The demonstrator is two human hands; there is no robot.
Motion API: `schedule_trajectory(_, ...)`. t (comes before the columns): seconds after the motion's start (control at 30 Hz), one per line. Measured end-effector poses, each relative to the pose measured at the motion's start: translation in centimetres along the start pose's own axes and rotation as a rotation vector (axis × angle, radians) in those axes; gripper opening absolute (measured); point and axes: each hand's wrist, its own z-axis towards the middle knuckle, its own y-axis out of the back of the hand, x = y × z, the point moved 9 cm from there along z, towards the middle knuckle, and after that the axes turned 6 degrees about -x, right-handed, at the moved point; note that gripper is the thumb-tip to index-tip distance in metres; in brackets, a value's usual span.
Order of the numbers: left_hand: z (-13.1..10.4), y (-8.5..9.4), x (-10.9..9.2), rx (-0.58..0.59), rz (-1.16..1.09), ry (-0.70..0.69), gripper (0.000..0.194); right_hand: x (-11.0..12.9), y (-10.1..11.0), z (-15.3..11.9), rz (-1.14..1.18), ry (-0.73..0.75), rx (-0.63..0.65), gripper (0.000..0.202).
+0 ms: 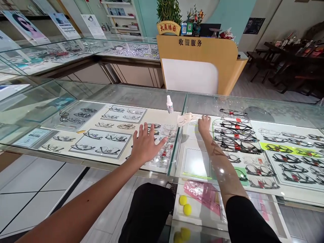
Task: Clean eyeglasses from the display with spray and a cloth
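Note:
My left hand (146,143) is spread flat, palm down, over the glass counter, above rows of eyeglasses, and holds nothing. Farther right, my right hand (204,125) reaches to the far part of the counter. Its fingers are bent and close together; whatever they may hold is hidden. Just left of that hand lies a crumpled pale cloth (185,119). A small white bottle (169,104) stands upright behind the cloth. Dark-framed eyeglasses (236,135) with red tags are lined up to the right of my right forearm.
A glass seam (178,135) runs between my hands. Below the counter, an open drawer (199,220) holds yellow balls (187,209) and a pink plastic packet (202,195). Left of my left hand is a grey tray (100,143) with eyeglasses. A wooden cashier desk (197,52) stands beyond.

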Motion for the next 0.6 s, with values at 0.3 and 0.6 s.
schedule_trajectory(0.3, -0.1, 0.2, 0.0, -0.009, -0.004, -0.002, 0.103, 0.0, -1.2, 0.3, -0.021, -0.035, 0.058, 0.039)
schedule_trajectory(0.6, -0.1, 0.4, -0.1, 0.004, -0.006, 0.005, 0.102, 0.0, -1.4, 0.3, -0.024, -0.035, 0.091, 0.039)
